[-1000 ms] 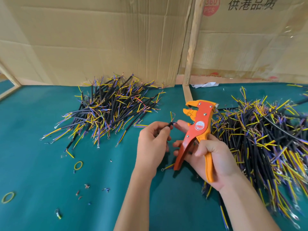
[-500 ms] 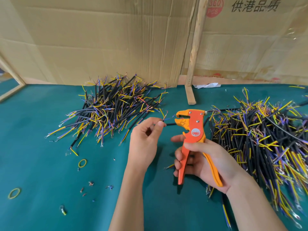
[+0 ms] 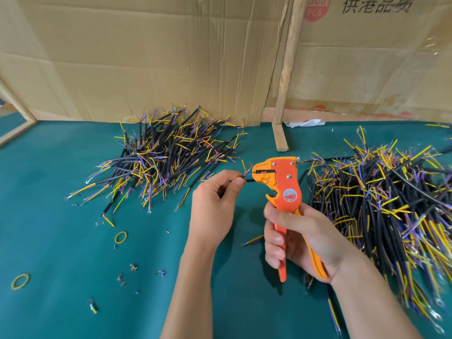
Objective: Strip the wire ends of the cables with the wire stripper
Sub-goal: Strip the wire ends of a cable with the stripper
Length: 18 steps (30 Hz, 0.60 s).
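Head view: my right hand (image 3: pixel 300 238) has swung the wire stripper (image 3: pixel 283 187) upright, and my left hand (image 3: pixel 215 201) now pinches the cable (image 3: pixel 247 178) at its mouth mid-counter, ready for stripping.

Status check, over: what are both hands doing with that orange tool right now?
Left hand pinches cable, wire tip at stripper's mouth. Right hand grips wire stripper handles. Nothing in the way.
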{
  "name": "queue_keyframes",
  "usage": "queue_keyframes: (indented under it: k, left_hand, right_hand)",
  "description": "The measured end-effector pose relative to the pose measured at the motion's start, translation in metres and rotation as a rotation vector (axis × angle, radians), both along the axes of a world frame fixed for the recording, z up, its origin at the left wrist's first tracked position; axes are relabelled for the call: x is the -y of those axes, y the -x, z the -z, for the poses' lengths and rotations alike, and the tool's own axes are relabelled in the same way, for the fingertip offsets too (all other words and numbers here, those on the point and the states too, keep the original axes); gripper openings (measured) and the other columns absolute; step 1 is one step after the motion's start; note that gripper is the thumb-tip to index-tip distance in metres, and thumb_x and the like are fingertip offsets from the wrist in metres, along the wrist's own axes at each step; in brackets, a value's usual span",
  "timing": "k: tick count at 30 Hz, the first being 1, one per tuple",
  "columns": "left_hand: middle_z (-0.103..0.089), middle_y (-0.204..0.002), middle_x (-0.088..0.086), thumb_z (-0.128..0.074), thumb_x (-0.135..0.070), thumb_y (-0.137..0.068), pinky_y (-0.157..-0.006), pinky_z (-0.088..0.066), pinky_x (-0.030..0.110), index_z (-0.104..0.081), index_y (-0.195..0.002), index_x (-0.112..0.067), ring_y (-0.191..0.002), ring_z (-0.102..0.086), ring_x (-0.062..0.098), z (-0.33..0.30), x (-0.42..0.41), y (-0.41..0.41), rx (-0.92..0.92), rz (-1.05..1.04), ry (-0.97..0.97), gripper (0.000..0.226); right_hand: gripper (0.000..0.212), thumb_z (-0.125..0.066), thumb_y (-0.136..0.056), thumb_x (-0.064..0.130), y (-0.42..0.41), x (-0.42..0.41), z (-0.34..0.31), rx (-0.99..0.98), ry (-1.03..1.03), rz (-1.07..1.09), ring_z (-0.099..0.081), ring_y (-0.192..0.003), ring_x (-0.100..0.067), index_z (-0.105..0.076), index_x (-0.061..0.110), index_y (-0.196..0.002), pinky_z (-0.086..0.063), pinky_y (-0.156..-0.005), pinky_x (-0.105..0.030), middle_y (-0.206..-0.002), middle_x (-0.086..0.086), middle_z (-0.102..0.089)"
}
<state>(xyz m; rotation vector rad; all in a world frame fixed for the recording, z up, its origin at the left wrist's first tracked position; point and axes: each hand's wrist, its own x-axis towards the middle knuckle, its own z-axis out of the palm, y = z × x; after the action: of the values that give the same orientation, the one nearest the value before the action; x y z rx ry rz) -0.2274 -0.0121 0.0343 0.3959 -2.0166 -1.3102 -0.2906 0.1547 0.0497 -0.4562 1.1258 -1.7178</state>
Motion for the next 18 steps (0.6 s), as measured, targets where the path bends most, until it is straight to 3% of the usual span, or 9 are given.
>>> queue_keyframes:
  k: [3, 6, 9, 13, 18]
  left_hand:
    - [-0.059, -0.07, 0.009, -0.062, -0.016, -0.098, -0.062, -0.04, 0.037, -0.069, -0.086, -0.02, -0.069, -0.048, 0.031, -0.001, -0.001, 0.002, -0.014, -0.016, -0.018, 0.015]
    - [-0.066, -0.071, -0.002, -0.064, -0.013, -0.096, -0.066, -0.044, 0.03, -0.072, -0.088, -0.02, -0.064, -0.051, 0.012, -0.001, -0.005, 0.005, -0.015, -0.029, -0.06, 0.013]
    - [-0.067, -0.073, -0.009, -0.066, -0.012, -0.095, -0.07, -0.048, 0.027, -0.074, -0.093, -0.016, -0.066, -0.054, 0.006, 0.001, -0.006, 0.005, -0.009, -0.048, -0.078, 0.01]
    - [-0.068, -0.073, -0.001, -0.07, -0.01, -0.092, -0.075, -0.053, 0.043, -0.076, -0.092, -0.016, -0.069, -0.058, 0.023, 0.002, -0.002, 0.005, -0.051, -0.069, -0.13, 0.009]
    - [-0.067, -0.071, -0.014, -0.073, -0.006, -0.088, -0.073, -0.05, 0.032, -0.075, -0.085, -0.027, -0.065, -0.057, 0.005, 0.003, 0.002, 0.004, -0.079, -0.105, -0.184, 0.021]
  right_hand:
    - [0.046, -0.085, -0.075, 0.034, -0.007, 0.008, 0.0, -0.009, -0.023, 0.086, -0.034, -0.04, -0.02, -0.044, 0.016, -0.068, -0.038, -0.044, -0.029, -0.056, -0.008, -0.033]
    - [0.053, -0.082, -0.073, 0.037, -0.012, 0.018, 0.001, -0.059, -0.037, 0.238, -0.025, -0.033, -0.015, -0.035, 0.018, -0.06, -0.029, -0.039, -0.021, -0.05, -0.003, -0.026]
    - [0.039, -0.08, -0.074, 0.032, -0.01, 0.016, -0.001, 0.024, 0.021, 0.216, -0.033, -0.039, -0.019, -0.046, 0.016, -0.067, -0.035, -0.042, -0.028, -0.055, -0.006, -0.035]
    - [0.016, -0.073, -0.084, 0.017, -0.002, 0.005, -0.001, 0.083, 0.125, 0.11, -0.047, -0.054, -0.027, -0.058, 0.012, -0.083, -0.047, -0.054, -0.039, -0.068, -0.011, -0.046]
    - [0.026, -0.078, -0.078, 0.013, 0.004, 0.0, 0.001, 0.048, 0.077, 0.03, -0.056, -0.066, -0.034, -0.059, 0.007, -0.095, -0.054, -0.065, -0.047, -0.077, -0.018, -0.053]
